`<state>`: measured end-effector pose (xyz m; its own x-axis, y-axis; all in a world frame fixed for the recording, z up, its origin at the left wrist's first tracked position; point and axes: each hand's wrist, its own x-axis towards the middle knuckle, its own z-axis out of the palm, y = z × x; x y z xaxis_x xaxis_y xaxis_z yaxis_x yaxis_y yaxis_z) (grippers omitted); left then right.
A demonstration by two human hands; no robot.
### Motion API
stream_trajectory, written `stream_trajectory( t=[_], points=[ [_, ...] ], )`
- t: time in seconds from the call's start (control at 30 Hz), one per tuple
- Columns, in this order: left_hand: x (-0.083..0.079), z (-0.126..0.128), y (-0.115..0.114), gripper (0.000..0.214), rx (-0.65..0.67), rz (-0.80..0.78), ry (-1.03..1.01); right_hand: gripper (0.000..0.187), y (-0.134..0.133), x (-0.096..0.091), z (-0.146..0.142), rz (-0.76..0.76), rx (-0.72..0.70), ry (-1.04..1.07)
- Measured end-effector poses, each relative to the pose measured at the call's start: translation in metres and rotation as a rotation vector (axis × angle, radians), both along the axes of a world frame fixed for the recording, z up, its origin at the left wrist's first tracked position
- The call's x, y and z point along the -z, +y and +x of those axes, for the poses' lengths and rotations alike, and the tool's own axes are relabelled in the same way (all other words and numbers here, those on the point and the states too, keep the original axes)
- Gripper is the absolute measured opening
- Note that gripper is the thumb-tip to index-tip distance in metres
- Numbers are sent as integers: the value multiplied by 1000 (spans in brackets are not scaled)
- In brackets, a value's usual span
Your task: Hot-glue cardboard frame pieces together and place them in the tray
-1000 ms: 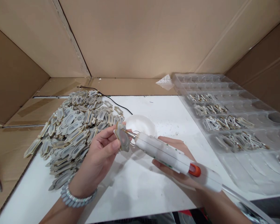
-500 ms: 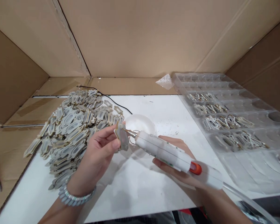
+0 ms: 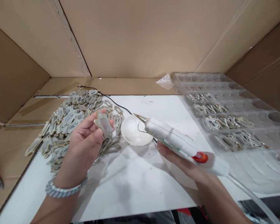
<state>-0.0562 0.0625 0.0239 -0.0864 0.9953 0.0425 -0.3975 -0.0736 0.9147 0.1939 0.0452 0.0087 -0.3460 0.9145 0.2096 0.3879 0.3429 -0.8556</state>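
Between the thumb and fingers of my left hand [image 3: 87, 137] is a small grey frame-shaped piece [image 3: 104, 123] with a gold-coloured edge, its flat side turned up. My right hand [image 3: 175, 158] grips a thick white pen-shaped tool [image 3: 170, 137] from below and behind; its fingers are partly hidden. The tool has a pointed metal tip, an orange switch and a clear tube at its rear end. Its tip is over the far edge of a round white dish [image 3: 133, 135], apart from the piece. Beside my left hand lies a large heap of similar grey pieces [image 3: 67, 118].
A clear plastic compartment tray [image 3: 245, 161] stands on the right, with several white and gold pieces [image 3: 233, 140] in some rows. A black cable [image 3: 116, 104] runs behind the dish. Cardboard walls [image 3: 142, 40] enclose the white table [image 3: 130, 193]. A small clear bag [image 3: 165, 81] lies at the back.
My left hand has drawn the piece left, away from the tool. The tool's tip has lifted off it and moved slightly right and away from me. More of the dish shows.
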Motion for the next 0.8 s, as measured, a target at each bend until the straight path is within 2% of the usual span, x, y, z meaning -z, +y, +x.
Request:
stream_trajectory(
  t=[0.13, 0.37, 0.6, 0.8],
  points=[
    [0, -1, 1, 42, 3, 26, -7, 27, -3, -7, -4, 1, -81, 107],
    [3, 2, -2, 40, 0, 71, 41, 27, -3, -8, -9, -26, -236, 51],
    [7, 2, -6, 37, 82, 139, 96, 32, -4, -6, -9, -60, -264, 33],
    [6, 2, -7, 38, 74, 128, 104, 34, -3, -4, -10, -67, -264, 43]
  ],
)
